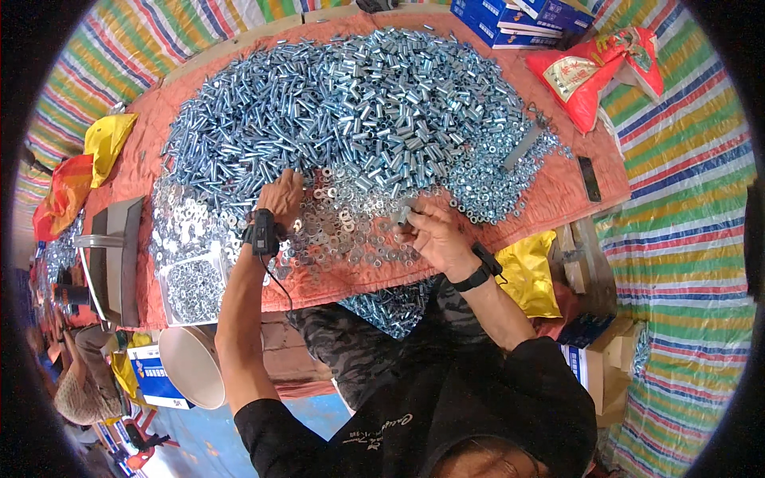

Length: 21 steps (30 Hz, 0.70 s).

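Washers [343,227] under left hand [280,197], fingers curled, contents unclear. Right hand [430,235] pinches small bolt [404,213], apparently. Keep pinch steady, take one washer.

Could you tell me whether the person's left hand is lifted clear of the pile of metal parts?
No: the left hand lies palm down on the washers at the near edge of the heap of bolts, fingers among them.
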Motion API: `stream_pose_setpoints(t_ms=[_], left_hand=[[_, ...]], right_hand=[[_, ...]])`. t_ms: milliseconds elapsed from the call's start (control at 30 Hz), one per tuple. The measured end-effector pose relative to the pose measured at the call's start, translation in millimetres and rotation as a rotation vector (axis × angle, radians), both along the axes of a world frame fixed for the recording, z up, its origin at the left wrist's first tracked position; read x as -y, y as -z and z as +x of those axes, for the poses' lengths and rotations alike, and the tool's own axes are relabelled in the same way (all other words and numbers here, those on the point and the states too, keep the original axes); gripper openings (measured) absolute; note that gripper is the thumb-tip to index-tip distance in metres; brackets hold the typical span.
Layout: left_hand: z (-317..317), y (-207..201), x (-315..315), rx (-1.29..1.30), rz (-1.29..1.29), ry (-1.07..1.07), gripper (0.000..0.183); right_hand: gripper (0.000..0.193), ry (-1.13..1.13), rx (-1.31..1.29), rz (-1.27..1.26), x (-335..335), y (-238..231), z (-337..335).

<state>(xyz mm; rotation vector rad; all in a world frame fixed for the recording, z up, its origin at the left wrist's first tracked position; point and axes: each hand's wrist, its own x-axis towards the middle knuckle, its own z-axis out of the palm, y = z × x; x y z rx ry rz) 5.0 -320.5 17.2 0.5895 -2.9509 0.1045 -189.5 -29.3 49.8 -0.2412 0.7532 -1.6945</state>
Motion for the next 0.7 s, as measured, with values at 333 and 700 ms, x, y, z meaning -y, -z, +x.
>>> stream_pose_setpoints(t_ms=[333, 700], left_hand=[[4.0, -7.4, -2.4, -0.073, 0.083, 0.067, 0.012], [2.0, 14.7, 7.9, 0.03, 0.141, -0.03, 0.017]], right_hand=[[0.018, -0.005, -0.051, 0.015, 3.2, 0.4, 2.7], [0.018, 0.036, -0.02, 0.074, -1.2, 6.1, 4.5]])
